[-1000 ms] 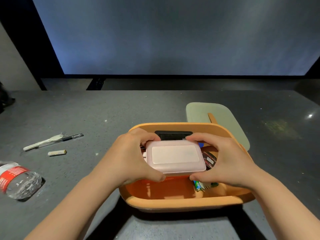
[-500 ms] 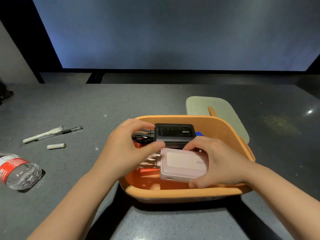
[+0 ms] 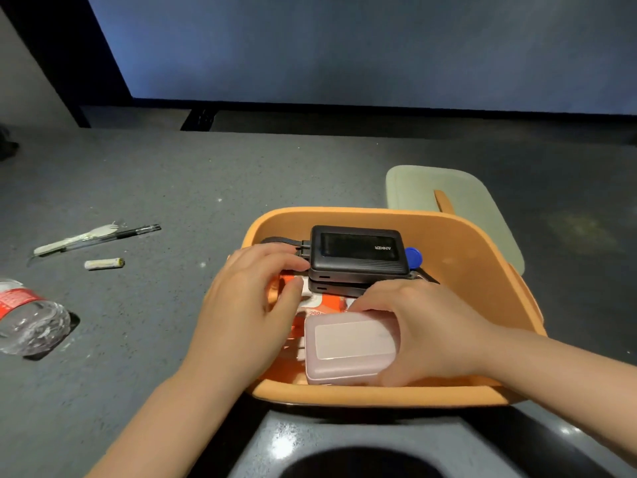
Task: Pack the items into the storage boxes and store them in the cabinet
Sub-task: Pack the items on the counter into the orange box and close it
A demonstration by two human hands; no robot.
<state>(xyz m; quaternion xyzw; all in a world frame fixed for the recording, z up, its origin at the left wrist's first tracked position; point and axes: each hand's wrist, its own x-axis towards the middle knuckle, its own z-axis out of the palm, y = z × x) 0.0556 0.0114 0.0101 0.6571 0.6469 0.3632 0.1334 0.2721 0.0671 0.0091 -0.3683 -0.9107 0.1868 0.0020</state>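
1. Both hands are down inside the orange storage box (image 3: 482,257), which sits on the grey surface (image 3: 206,174) right in front of the person.
2. Right hand (image 3: 431,329) is curled over the pink case (image 3: 348,346), fingers across its far edge and thumb at the near corner, so it has hold of it. The case lies flat in the near part of the box, long axis left-right, just inside the near wall.
3. Left hand (image 3: 248,305) has fingers bent, tips touching the left end of the black power bank (image 3: 356,251) by its cable. Pinching or only nudging? Can't tell; thumb rests on an orange packet (image 3: 327,301) under it.
4. The power bank is stacked on another dark unit at the far side of the box, beyond the pink case. A blue tag (image 3: 413,256) peeks out to its right.
5. Key relation: the case is directly under the right hand and the left is nearer the power bank, so prob. each hand just settles its own item.
6. The pale green lid (image 3: 482,201) lies behind the box to the right; it goes on later, I'd guess.
7. Still loose on the left: pen (image 3: 138,232), wrapped white utensil (image 3: 79,238), small battery (image 3: 103,263), plastic bottle (image 3: 31,319), all well apart from the box.
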